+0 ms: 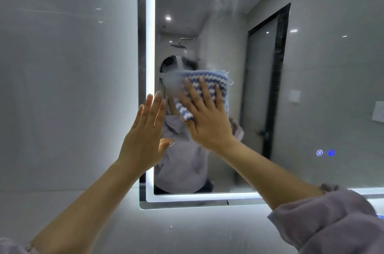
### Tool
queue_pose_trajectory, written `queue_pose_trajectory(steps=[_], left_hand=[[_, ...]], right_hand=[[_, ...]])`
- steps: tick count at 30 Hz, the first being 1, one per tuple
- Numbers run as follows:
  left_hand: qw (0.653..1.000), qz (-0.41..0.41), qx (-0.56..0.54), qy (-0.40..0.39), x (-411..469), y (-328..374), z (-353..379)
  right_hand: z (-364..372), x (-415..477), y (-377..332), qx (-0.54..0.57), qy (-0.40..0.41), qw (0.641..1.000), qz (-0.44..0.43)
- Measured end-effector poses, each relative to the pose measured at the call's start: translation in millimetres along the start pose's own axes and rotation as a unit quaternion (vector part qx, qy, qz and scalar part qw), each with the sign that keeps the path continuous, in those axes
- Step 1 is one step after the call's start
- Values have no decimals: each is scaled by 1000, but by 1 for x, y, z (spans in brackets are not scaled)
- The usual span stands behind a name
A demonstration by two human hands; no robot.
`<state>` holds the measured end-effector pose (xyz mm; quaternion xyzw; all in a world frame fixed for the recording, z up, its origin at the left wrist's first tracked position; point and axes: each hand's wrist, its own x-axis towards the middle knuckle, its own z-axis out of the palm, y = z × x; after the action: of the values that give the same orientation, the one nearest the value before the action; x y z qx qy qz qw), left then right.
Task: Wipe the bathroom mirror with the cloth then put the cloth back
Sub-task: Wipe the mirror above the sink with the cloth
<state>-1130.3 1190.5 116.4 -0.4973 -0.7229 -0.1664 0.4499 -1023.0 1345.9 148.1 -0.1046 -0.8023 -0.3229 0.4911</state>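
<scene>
A large wall mirror (259, 97) with a lit white border fills the middle and right of the head view. My right hand (205, 116) lies flat with spread fingers on a blue and white striped cloth (207, 83), pressing it against the glass left of centre. My left hand (145, 135) is open, fingers together and upright, at the mirror's lit left edge, holding nothing. Hazy smears show on the glass around the cloth and near the top. The mirror reflects a person in a pale top.
Grey glossy wall tiles (66, 87) run left of and below the mirror. Two small glowing touch buttons (326, 153) sit low on the mirror's right part. The reflection shows a dark-framed door and a shower head.
</scene>
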Motion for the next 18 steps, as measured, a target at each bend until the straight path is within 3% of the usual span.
queue_pose_trajectory(steps=[7,14,18], left_hand=[[1000,-1,-26,17,2,0,1],[1000,0,-10,20,1,2,-1],[1000,-2,12,3,0,3,-2]], right_hand=[[0,2,-3,-19,-18,999,-47],[-21,69,15,-19,-27,999,-13],[-36,110,47,-28,11,998,52]])
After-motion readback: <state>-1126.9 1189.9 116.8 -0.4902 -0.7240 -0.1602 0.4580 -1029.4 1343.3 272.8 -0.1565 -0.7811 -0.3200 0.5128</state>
